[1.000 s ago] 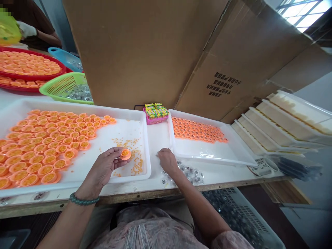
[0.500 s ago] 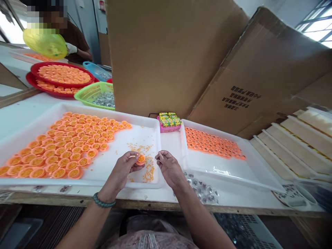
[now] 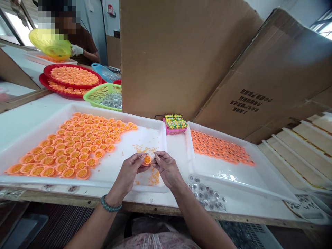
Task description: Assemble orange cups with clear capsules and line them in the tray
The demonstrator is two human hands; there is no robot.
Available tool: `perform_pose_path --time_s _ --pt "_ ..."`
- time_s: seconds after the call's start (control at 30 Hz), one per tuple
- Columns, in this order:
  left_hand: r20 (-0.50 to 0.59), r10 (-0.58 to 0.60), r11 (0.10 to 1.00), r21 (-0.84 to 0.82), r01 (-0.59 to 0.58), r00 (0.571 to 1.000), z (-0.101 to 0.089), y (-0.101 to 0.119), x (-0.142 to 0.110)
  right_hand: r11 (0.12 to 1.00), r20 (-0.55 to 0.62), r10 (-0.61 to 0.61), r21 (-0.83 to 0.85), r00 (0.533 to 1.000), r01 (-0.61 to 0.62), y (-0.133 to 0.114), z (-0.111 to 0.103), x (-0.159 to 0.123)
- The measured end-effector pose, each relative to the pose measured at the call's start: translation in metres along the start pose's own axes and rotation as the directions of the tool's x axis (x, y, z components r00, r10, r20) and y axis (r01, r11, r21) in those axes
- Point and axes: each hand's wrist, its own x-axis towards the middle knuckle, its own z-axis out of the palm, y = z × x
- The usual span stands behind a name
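My left hand point(image 3: 128, 171) is shut on a small orange plastic cup point(image 3: 147, 159) with yellow filling, held by its rim above the left white tray point(image 3: 155, 138). My right hand point(image 3: 167, 168) meets it from the right, its fingertips pinching a small pale piece point(image 3: 155, 157) right beside the cup. Rows of similar orange cups point(image 3: 67, 148) cover most of that tray, and loose yellow-orange beads point(image 3: 154, 177) lie scattered under my hands. The right white tray point(image 3: 233, 180) holds tightly packed smaller orange cups point(image 3: 220, 147).
A pink box of yellow packets point(image 3: 175, 124) stands between the trays, against a large cardboard sheet point(image 3: 166, 58). Clear plastic pieces point(image 3: 207, 197) lie along the front edge. At the far left, a gloved co-worker point(image 3: 83, 50) stands beyond red trays point(image 3: 72, 77) and a green basket point(image 3: 103, 97).
My right hand has risen from the tabletop to the cup, and my left hand has carried the cup rightward. The whole view has shifted as my head turned.
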Motion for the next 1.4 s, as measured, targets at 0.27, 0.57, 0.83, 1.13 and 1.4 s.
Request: perform_pose_path --time_s 0.27,0.57,0.83,1.13,1.4 --pt "0.000 0.054 0.998 0.033 -0.054 0.999 -0.001 -0.006 0.003 0.999 -0.140 0.039 0.026 0.989 -0.036 0.010 0.001 0.003" --pt "0.043 0.125 0.946 0.295 -0.132 0.991 -0.003 -0.010 0.002 0.993 -0.207 0.121 0.035 0.971 -0.116 0.019 0.015 0.001" --pt "0.058 0.124 0.929 0.344 -0.137 0.991 -0.006 -0.015 0.004 0.994 -0.198 0.018 -0.101 0.980 -0.038 0.022 0.016 -0.007" --pt "0.149 0.120 0.961 0.231 -0.153 0.981 -0.004 -0.011 0.003 0.985 -0.163 -0.003 -0.169 0.987 -0.025 0.021 0.009 -0.009" --pt "0.168 0.221 0.911 0.315 -0.265 0.961 -0.002 -0.012 -0.001 0.762 0.025 -0.211 -0.622 0.977 0.180 -0.004 0.001 -0.005"
